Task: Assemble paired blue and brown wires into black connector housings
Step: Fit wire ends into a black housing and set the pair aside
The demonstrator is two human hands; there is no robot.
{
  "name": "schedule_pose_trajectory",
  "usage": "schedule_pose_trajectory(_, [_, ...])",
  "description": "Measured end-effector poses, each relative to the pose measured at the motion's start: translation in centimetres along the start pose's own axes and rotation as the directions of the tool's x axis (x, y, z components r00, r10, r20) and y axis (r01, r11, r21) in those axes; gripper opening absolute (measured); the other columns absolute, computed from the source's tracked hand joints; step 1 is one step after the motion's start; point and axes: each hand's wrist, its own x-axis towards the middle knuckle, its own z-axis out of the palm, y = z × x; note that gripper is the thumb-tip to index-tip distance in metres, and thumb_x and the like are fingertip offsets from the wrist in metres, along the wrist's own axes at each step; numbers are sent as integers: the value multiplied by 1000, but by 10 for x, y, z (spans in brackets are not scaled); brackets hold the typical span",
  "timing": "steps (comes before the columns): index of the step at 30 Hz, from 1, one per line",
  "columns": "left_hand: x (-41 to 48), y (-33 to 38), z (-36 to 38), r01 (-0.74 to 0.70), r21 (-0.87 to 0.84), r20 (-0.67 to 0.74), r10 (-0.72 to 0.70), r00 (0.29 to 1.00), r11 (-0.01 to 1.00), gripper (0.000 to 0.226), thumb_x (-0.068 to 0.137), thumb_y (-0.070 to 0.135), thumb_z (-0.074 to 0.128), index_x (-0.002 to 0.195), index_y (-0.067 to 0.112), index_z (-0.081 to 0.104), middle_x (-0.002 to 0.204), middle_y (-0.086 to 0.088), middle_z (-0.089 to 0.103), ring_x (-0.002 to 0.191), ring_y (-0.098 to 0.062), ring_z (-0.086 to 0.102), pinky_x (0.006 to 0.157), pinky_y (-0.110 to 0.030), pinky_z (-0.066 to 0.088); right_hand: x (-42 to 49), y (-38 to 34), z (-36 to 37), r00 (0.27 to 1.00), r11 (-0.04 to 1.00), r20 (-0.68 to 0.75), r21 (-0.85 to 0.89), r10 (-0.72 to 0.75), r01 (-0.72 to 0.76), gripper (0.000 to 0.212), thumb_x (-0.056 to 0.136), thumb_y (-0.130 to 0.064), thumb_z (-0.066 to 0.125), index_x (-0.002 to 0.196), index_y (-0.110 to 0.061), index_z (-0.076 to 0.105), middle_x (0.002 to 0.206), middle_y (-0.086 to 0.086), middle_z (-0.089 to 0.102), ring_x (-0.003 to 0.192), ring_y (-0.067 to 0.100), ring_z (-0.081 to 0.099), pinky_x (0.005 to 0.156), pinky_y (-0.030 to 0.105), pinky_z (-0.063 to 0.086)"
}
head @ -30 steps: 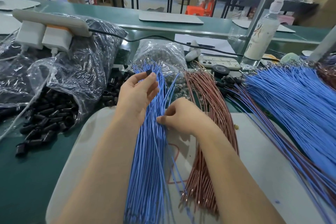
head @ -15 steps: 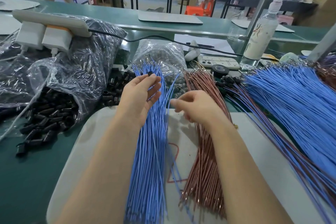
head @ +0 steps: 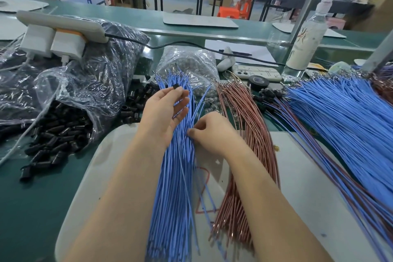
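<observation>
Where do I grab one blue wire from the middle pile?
Probably pinch a top strand mid-length, coming from above on the right, as the right hand does. The blue wire pile lies flat, strands side by side, so an edge strand should peel off there.

Factory assembly floor: long green benches [head: 148, 21], bulk wire bundles [head: 340, 117].

Both bare forearms reach in from the near edge and converge. The left hand [head: 164, 112] is farther out, palm facing right, thumb and forefinger pinching a small black housing [head: 176, 86]. The right hand [head: 212, 132] lies just beside it, knuckles up, fingers curled, pinching among the blue wires [head: 172, 187].
</observation>
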Motion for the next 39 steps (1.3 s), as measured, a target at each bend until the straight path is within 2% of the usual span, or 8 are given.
schedule_pose_trajectory(9, [0,0,1,16,-1,4,-16,1000,1000,4,93,13,56,92,14,60,81,2,72,70,-7,67,63,-22,54,-4,21,-28,997,810,8,584,-71,53,18,92,-19,61,75,-14,61,60,-1,57,43,7,43,41,16,34])
schedule_pose_trajectory(15, [-4,-1,7,83,59,209,-93,974,995,11,94,15,52,87,15,60,89,1,71,81,-10,68,76,-25,55,-12,24,-50,881,-180,-58,983,-470,-31,7,82,-6,63,86,-3,58,63,4,56,38,5,44,33,14,37])
schedule_pose_trajectory(18, [-4,-5,10,67,178,143,-93,985,982,7,94,15,54,94,13,60,97,1,66,98,-14,65,84,-28,53,-22,19,-58,724,-411,-123,881,-678,-235,9,86,5,55,94,6,53,63,19,57,39,18,43,40,24,42])
schedule_pose_trajectory(26, [1,-9,8,67,180,96,-85,992,981,8,95,14,53,102,11,57,100,0,60,109,-16,59,96,-29,47,-30,21,-71,670,-367,-232,928,-705,-65,6,89,1,53,94,4,56,66,15,61,46,16,42,45,25,41])
schedule_pose_trajectory(29, [2,-11,9,66,200,92,-86,992,978,8,95,13,52,102,10,56,103,-2,60,109,-16,59,93,-26,46,-19,18,-55,940,134,-118,976,-319,169,5,91,-4,51,90,-6,56,62,3,56,43,7,43,39,14,35])
schedule_pose_trajectory(31, [2,-10,9,68,169,80,-82,993,983,7,95,13,51,97,11,57,101,-2,61,103,-16,61,92,-28,48,-10,21,-45,987,421,-160,894,-24,155,14,95,-3,47,85,-9,54,61,3,57,40,5,39,36,11,30])
schedule_pose_trajectory(35, [-3,-5,8,98,124,191,-121,974,987,9,95,13,52,91,12,60,102,-5,68,96,-19,68,86,-31,55,-3,18,-43,944,274,-311,923,114,271,17,97,-4,48,83,-14,53,58,-1,66,40,5,45,37,13,35])
schedule_pose_trajectory(39, [-13,-5,11,154,234,416,-242,877,960,5,94,11,52,94,11,57,103,-8,72,95,-21,69,84,-31,56,1,25,-44,835,306,-465,873,292,380,13,99,-10,48,89,-17,51,63,-2,66,43,5,52,43,15,42])
